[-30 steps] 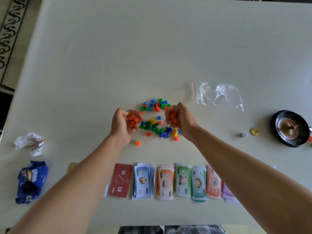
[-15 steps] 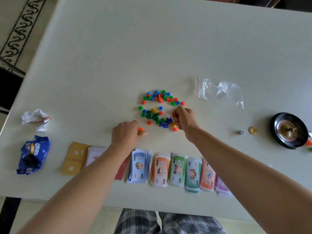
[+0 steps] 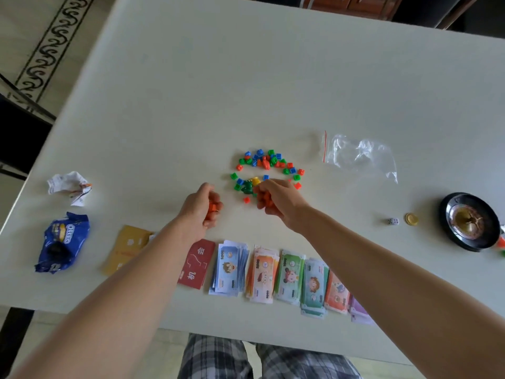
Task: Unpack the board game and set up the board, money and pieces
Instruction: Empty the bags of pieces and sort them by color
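The left hand (image 3: 200, 212) hovers just over the white table (image 3: 246, 77), its fingers and thumb curled around a few orange pieces (image 3: 211, 208) that peek out of the grip. The right hand (image 3: 281, 201) is closed in the same way on an orange handful (image 3: 264, 199), and sits at the near edge of the heap of small plastic pieces (image 3: 269, 164), a loose scatter of red, blue and green bits with a yellow piece (image 3: 255, 181) just beside the right fingertips. One loose orange piece (image 3: 246, 199) lies on the table between the two hands, closer to the right one.

Along the near edge the play money is laid in a row of stacks, side by side: blue notes (image 3: 231, 266), orange notes (image 3: 262, 274), green notes (image 3: 290, 277), teal notes (image 3: 314, 288), orange-red notes (image 3: 336, 294) and, partly hidden by the right forearm, purple notes (image 3: 358, 314). Left of them lie a red card (image 3: 196, 265) and a yellow card (image 3: 127, 247), both partly covered by the left forearm.

Beyond the heap to the right lies a clear zip bag (image 3: 358, 157), flattened. Further right are a white die (image 3: 393, 221), a gold coin (image 3: 411, 219) and a small black roulette wheel (image 3: 468, 221). At the left edge sit a blue Oreo packet (image 3: 64, 242) and a crumpled paper (image 3: 69, 187)
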